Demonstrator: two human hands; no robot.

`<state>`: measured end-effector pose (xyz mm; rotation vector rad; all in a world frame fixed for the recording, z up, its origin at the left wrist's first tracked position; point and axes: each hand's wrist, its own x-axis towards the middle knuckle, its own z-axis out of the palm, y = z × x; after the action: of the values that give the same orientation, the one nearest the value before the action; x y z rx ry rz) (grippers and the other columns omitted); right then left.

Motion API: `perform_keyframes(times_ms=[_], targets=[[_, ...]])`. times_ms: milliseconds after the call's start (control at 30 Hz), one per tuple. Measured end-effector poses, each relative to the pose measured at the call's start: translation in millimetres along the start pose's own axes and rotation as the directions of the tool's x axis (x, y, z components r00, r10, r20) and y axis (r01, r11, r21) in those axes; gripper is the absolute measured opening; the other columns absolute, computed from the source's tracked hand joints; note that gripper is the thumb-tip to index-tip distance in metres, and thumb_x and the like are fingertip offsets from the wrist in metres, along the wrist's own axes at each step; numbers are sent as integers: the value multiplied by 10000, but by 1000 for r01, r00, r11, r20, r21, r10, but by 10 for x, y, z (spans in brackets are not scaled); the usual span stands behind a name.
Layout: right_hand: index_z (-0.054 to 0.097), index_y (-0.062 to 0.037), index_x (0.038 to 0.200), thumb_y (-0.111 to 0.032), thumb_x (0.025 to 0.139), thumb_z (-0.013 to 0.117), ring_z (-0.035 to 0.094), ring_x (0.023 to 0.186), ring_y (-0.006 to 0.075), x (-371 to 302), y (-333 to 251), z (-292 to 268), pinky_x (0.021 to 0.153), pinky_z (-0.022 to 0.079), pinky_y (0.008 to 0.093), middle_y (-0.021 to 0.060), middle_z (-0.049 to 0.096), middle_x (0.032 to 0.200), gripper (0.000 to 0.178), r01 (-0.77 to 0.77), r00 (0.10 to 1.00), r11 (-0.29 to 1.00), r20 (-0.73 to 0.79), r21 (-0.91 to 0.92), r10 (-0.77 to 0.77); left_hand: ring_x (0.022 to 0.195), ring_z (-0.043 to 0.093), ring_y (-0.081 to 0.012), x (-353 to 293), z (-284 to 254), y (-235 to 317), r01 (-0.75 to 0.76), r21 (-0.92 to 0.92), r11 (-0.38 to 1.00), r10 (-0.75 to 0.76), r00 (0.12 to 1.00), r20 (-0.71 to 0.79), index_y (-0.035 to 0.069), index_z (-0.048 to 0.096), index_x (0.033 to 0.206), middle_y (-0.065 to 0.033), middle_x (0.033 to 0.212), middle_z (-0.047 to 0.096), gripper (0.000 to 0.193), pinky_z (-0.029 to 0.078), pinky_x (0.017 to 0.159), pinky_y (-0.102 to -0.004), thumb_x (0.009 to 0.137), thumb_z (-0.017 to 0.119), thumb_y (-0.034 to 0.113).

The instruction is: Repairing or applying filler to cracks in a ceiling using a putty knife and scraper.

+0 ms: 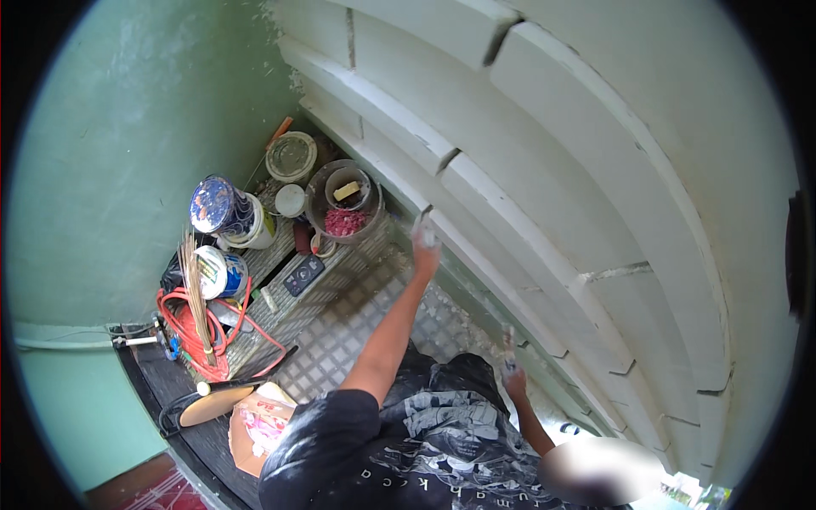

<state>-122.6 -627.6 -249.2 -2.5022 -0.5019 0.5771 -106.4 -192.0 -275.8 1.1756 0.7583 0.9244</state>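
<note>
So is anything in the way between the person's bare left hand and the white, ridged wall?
Nothing visible stands between the left hand and the white, ridged wall; the hand is close beside it, though touching is hard to tell. The big, round, grey bucket sits to the left, out of that path.

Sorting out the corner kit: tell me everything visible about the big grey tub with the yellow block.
The grey tub is round, open-topped and plastic-looking, its wall dull and smudged. It stands upright on the plank platform, beside the pale wall moulding; whether they touch is unclear. Inside sit a smaller round container with the yellow block in or across it, and a pink-red heap of unclear material. The left hand is apart from it.
</note>
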Motion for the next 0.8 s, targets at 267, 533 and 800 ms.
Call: perform_keyframes(times_ms=[267, 533, 800], targets=[[576, 3, 829, -187, 829, 643, 547, 598, 286, -603, 470, -416, 586, 426, 413, 137, 551, 641, 201, -217, 961, 948, -117, 232, 249, 1441, 195, -300, -756, 848, 11, -528, 812, -249, 41, 832, 554, -3, 311, 1441, -152, 1528, 278, 666, 317, 1086, -342, 833, 540, 141], [567, 23, 788, -152, 809, 652, 515, 562, 233, -942, 723, -843, 559, 409, 397, 137, 549, 624, 195, -175, 960, 953, -172, 246, 221, 1241, 497, -293, 103, -152, 246, -111, 970, -218, 13, 993, 117, 63, 440, 1379, -135, 1316, 546, 531, 456, 933, -367, 862, 512, 162], [555, 39, 785, -168, 806, 650, 541, 581, 284, -1034, 1423, -1004, 575, 411, 409, 167, 561, 635, 228, -226, 956, 938, -126, 265, 266, 1397, 308, -271, -1571, 969, 475, -613, 727, 310, 187, 789, 585, 63, 322, 1449, -94, 1508, 339, 796, 341, 1060, -445, 710, 606, -22]])
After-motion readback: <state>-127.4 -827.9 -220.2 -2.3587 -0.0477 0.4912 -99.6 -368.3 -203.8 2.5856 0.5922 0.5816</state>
